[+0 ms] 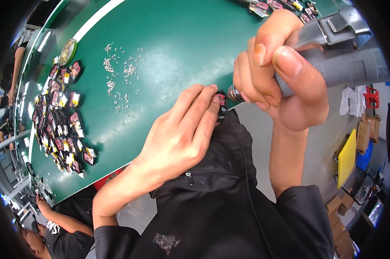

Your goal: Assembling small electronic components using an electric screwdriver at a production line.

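Observation:
My right hand point(290, 86) is wrapped round a grey power screwdriver point(350, 67) with a metal lever along its top. Its tip points left, at a small black device with a red face point(222, 102) by the table's near edge. My left hand point(173, 134) lies over that device, its fingertips pressed on it and hiding much of it. The tip looks to be at or very near the device; contact is hard to make out. Small silvery screw-like pieces point(108, 67) lie scattered on the green table point(173, 47) beyond my left hand.
Many similar black devices point(59, 116) with red and yellow parts are heaped at the left, beside a round dish point(68, 52). More devices point(262, 7) lie at the far right. A co-worker's arm point(65, 218) is at lower left. A yellow cart point(347, 157) and cardboard boxes point(367, 127) stand right.

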`<state>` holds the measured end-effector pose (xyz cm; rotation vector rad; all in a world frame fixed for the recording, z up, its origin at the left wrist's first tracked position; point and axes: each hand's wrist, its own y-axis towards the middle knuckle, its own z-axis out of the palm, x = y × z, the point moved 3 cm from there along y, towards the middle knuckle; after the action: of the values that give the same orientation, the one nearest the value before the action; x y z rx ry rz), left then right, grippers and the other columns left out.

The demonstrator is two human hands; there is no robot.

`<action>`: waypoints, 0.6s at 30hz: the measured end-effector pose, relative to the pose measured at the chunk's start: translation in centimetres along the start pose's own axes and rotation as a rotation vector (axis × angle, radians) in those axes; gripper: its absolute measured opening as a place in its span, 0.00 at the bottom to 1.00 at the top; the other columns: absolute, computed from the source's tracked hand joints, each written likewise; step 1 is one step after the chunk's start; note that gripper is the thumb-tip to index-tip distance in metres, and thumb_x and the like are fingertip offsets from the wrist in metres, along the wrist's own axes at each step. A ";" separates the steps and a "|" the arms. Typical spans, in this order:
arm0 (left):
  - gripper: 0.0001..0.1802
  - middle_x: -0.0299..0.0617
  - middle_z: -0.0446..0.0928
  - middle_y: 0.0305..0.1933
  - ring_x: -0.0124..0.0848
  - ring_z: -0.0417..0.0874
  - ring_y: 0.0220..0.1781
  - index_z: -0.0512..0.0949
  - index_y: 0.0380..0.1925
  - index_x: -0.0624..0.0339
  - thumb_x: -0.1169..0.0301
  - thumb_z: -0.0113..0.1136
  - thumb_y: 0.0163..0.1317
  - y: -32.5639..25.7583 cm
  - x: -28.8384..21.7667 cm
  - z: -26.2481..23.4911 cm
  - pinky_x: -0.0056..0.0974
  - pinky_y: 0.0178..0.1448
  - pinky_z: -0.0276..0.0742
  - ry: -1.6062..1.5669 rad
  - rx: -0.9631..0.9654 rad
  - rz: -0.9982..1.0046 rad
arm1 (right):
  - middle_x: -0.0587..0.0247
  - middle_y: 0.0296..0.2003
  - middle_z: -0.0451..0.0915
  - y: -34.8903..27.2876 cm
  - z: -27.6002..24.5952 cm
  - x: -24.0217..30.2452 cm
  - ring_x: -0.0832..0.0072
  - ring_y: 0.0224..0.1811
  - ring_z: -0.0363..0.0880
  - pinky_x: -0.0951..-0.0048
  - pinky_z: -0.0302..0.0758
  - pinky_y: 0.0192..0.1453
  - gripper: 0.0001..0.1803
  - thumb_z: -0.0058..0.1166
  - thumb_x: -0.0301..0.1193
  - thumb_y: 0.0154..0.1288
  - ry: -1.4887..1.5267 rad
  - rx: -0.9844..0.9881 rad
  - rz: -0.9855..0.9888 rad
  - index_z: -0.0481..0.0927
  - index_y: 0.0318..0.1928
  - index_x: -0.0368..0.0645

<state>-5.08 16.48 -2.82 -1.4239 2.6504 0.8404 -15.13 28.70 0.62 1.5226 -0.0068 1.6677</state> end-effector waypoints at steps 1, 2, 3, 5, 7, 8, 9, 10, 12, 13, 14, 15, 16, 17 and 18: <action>0.14 0.55 0.76 0.43 0.43 0.77 0.48 0.76 0.34 0.78 0.82 0.61 0.45 0.1 0.0 -0.1 0.38 0.40 0.82 -0.003 0.004 -0.001 | 0.74 0.11 0.60 0.0 0.1 -0.1 0.84 0.09 0.55 0.80 0.60 0.19 0.09 0.32 0.32 0.69 0.019 0.008 0.008 0.66 0.38 0.41; 0.14 0.55 0.76 0.43 0.43 0.77 0.48 0.76 0.34 0.79 0.82 0.60 0.45 0.1 0.0 -0.1 0.39 0.41 0.82 0.002 0.015 0.017 | 0.73 0.11 0.61 0.1 0.1 -0.2 0.84 0.09 0.55 0.80 0.58 0.18 0.07 0.33 0.30 0.68 0.051 -0.018 0.018 0.65 0.35 0.41; 0.14 0.56 0.76 0.43 0.43 0.77 0.48 0.76 0.34 0.79 0.82 0.60 0.44 0.2 0.0 -0.2 0.39 0.42 0.82 0.010 0.026 0.034 | 0.73 0.11 0.61 0.0 0.2 -0.3 0.84 0.09 0.55 0.80 0.58 0.18 0.07 0.33 0.30 0.68 0.056 -0.021 0.021 0.65 0.35 0.41; 0.14 0.56 0.76 0.43 0.44 0.77 0.48 0.76 0.34 0.79 0.82 0.60 0.44 0.3 0.1 -0.2 0.40 0.43 0.81 -0.012 0.038 0.027 | 0.73 0.11 0.61 -0.2 0.3 -0.6 0.85 0.09 0.55 0.80 0.58 0.17 0.07 0.34 0.29 0.68 0.061 -0.032 0.038 0.64 0.34 0.41; 0.14 0.57 0.75 0.43 0.44 0.77 0.48 0.76 0.34 0.80 0.82 0.60 0.44 0.5 0.0 -0.3 0.40 0.45 0.81 -0.021 0.043 0.027 | 0.73 0.11 0.61 -0.1 0.2 -0.8 0.85 0.09 0.55 0.81 0.57 0.17 0.06 0.34 0.28 0.68 0.062 -0.034 0.044 0.64 0.33 0.41; 0.14 0.57 0.75 0.43 0.44 0.77 0.48 0.76 0.34 0.80 0.82 0.60 0.44 0.4 -0.1 -0.3 0.41 0.45 0.81 -0.032 0.043 0.020 | 0.73 0.11 0.61 0.0 0.2 -0.8 0.85 0.09 0.54 0.81 0.57 0.17 0.06 0.35 0.28 0.67 0.061 -0.034 0.046 0.64 0.33 0.41; 0.15 0.57 0.75 0.43 0.44 0.76 0.48 0.76 0.34 0.80 0.82 0.60 0.44 0.3 -0.2 -0.3 0.41 0.46 0.80 -0.042 0.040 0.016 | 0.73 0.11 0.61 0.2 0.3 -0.7 0.85 0.09 0.54 0.81 0.57 0.17 0.06 0.35 0.28 0.67 0.057 -0.034 0.047 0.64 0.32 0.41; 0.15 0.57 0.75 0.43 0.44 0.76 0.48 0.76 0.34 0.80 0.82 0.60 0.44 0.3 -0.3 -0.3 0.41 0.46 0.80 -0.036 0.038 0.019 | 0.72 0.11 0.61 0.4 0.4 -0.6 0.85 0.09 0.54 0.80 0.56 0.16 0.05 0.37 0.26 0.66 0.106 -0.008 0.043 0.64 0.32 0.40; 0.15 0.56 0.75 0.44 0.43 0.76 0.48 0.76 0.34 0.80 0.82 0.60 0.44 0.2 -0.4 -0.4 0.41 0.45 0.81 -0.065 0.048 -0.007 | 0.72 0.11 0.61 0.1 0.7 -0.5 0.85 0.09 0.54 0.80 0.56 0.16 0.05 0.38 0.26 0.66 0.098 -0.038 0.059 0.65 0.32 0.40; 0.15 0.56 0.75 0.44 0.43 0.76 0.48 0.76 0.34 0.80 0.82 0.60 0.44 0.0 -0.5 -0.3 0.41 0.45 0.81 -0.051 0.043 -0.007 | 0.72 0.11 0.61 0.0 0.7 -0.5 0.85 0.09 0.54 0.80 0.56 0.16 0.04 0.38 0.26 0.66 0.092 -0.073 0.081 0.65 0.32 0.40; 0.20 0.55 0.75 0.46 0.46 0.76 0.48 0.75 0.38 0.78 0.82 0.63 0.41 -0.1 -0.4 -0.2 0.43 0.45 0.80 -0.098 0.033 -0.033 | 0.72 0.11 0.61 0.0 0.7 -0.6 0.85 0.09 0.54 0.79 0.56 0.16 0.05 0.38 0.27 0.66 0.087 -0.059 0.074 0.65 0.34 0.40; 0.25 0.53 0.75 0.47 0.49 0.76 0.48 0.74 0.42 0.75 0.83 0.65 0.37 -0.1 -0.2 -0.2 0.46 0.46 0.78 -0.143 0.018 -0.051 | 0.72 0.11 0.61 0.2 0.0 -0.3 0.85 0.09 0.54 0.79 0.56 0.16 0.05 0.38 0.27 0.66 0.083 -0.048 0.059 0.65 0.34 0.40; 0.26 0.53 0.75 0.48 0.49 0.76 0.49 0.74 0.44 0.73 0.82 0.65 0.38 -0.3 -0.1 -0.1 0.46 0.47 0.78 -0.173 0.021 -0.073 | 0.72 0.12 0.61 0.2 -0.7 -0.2 0.83 0.10 0.56 0.78 0.59 0.17 0.08 0.37 0.29 0.68 0.084 0.010 0.064 0.68 0.38 0.37; 0.26 0.53 0.75 0.48 0.49 0.76 0.49 0.74 0.44 0.73 0.82 0.65 0.38 -0.2 -0.1 -0.3 0.46 0.47 0.78 -0.162 0.016 -0.067 | 0.72 0.12 0.61 0.3 -1.0 -0.3 0.81 0.11 0.58 0.77 0.62 0.18 0.13 0.36 0.31 0.70 0.086 0.068 0.069 0.71 0.43 0.34; 0.26 0.52 0.75 0.49 0.49 0.76 0.49 0.74 0.44 0.71 0.82 0.65 0.39 -0.2 -0.1 -0.4 0.46 0.47 0.78 -0.165 0.022 -0.081 | 0.73 0.10 0.58 0.0 -0.6 -0.3 0.82 0.09 0.55 0.78 0.56 0.13 0.09 0.42 0.28 0.65 0.163 -0.108 -0.021 0.69 0.37 0.32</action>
<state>-4.83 16.28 -2.52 -1.3815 2.4564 0.8774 -15.68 28.81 0.21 1.2992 0.0062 1.7417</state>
